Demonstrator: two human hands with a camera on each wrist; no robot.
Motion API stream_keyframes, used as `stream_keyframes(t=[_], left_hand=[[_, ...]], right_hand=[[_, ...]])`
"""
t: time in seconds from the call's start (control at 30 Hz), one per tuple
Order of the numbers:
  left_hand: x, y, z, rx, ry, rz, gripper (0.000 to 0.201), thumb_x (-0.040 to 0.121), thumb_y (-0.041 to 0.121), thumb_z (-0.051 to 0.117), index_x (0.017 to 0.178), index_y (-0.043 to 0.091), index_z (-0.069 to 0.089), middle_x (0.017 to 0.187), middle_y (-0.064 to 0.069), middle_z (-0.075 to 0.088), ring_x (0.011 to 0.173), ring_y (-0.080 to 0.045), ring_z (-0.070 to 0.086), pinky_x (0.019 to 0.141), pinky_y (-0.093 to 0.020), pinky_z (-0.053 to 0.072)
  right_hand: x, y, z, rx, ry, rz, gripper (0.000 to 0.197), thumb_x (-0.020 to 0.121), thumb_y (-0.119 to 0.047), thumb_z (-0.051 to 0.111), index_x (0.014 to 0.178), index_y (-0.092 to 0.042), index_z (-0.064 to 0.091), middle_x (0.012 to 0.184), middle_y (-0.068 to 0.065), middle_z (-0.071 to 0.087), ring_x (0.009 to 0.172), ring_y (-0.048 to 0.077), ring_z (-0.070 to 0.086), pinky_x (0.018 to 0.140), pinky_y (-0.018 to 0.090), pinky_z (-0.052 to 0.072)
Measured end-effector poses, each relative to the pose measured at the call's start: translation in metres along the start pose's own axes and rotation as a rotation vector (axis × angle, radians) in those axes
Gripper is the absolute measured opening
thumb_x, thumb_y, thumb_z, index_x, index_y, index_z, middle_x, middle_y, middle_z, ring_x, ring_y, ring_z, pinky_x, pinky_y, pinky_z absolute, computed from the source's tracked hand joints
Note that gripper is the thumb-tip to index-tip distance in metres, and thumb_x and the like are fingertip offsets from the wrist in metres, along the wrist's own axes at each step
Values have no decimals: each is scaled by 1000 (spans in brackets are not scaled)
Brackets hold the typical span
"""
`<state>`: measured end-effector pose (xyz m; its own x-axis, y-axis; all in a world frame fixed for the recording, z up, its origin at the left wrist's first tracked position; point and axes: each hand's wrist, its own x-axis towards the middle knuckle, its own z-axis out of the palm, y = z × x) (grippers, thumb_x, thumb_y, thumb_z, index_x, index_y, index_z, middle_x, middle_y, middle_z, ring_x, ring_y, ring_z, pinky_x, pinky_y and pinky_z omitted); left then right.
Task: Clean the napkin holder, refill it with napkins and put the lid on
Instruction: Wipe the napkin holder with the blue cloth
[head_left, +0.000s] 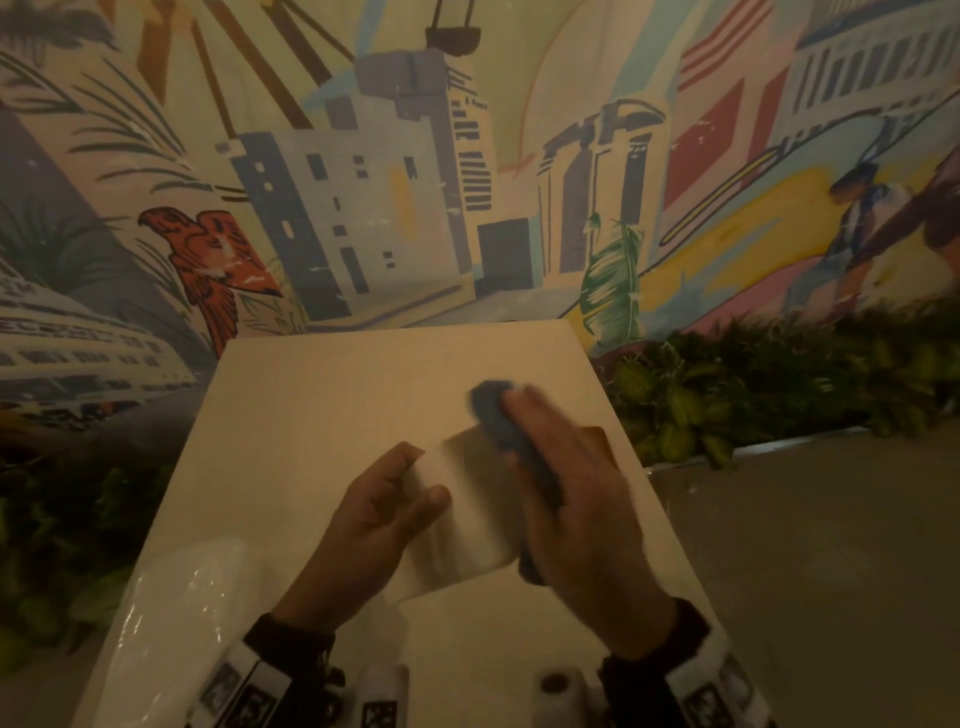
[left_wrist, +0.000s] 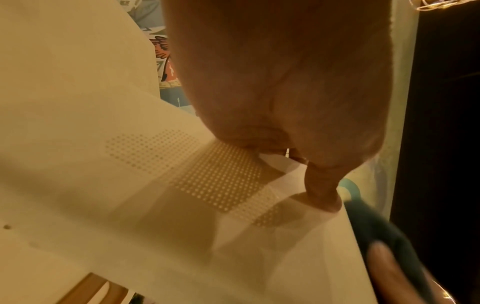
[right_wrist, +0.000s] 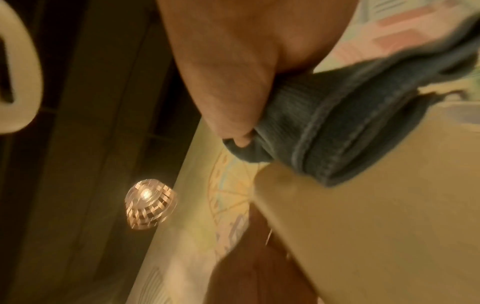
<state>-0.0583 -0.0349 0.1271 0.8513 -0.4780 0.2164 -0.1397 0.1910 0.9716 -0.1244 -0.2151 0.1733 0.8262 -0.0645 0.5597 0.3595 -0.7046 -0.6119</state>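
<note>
The left hand grips the pale napkin holder on the bench; the right hand, just beside, clutches a dark cloth pressed against its right side.

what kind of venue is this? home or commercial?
Likely a restaurant or café. A painted city mural covers the wall behind a small light table, leafy planters flank it, and a mirrored disco ball hangs overhead.

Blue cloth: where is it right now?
In the head view the blue cloth is gripped in the right hand, pressed against the right side of the napkin holder, which the left hand steadies over the middle of the table.
</note>
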Motion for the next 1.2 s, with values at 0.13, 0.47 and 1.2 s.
stream_keyframes(t=[0.13, 0.47, 1.2], left_hand=[[-1, 3, -4, -61, 12, 31, 20, 86, 20, 64, 104, 13, 65, 99, -19, 66, 90, -29, 64, 77, -38, 54], [-6, 1, -9, -10, 14, -26, 41, 78, 49, 71, 93, 12, 60, 87, -18, 58, 80, -26, 52, 75, -44, 39], [5, 6, -22, -46, 56, -9, 23, 76, 41, 72, 88, 23, 64, 83, -7, 65, 78, -26, 60, 69, -37, 52]], right_hand=[[-14, -13, 25, -136, -209, -198, 45, 101, -36, 33, 146, -34, 25, 155, -7, 25, 146, 12, 17, 115, 38, 25], [-7, 34, 19, 138, -91, 81, 44, 99, -30, 40, 140, -15, 46, 149, -1, 42, 142, 12, 31, 111, 48, 34], [-37, 19, 42, 58, -194, -231, 41, 103, -31, 36, 143, -32, 34, 156, -11, 28, 145, 20, 23, 117, 43, 22]])
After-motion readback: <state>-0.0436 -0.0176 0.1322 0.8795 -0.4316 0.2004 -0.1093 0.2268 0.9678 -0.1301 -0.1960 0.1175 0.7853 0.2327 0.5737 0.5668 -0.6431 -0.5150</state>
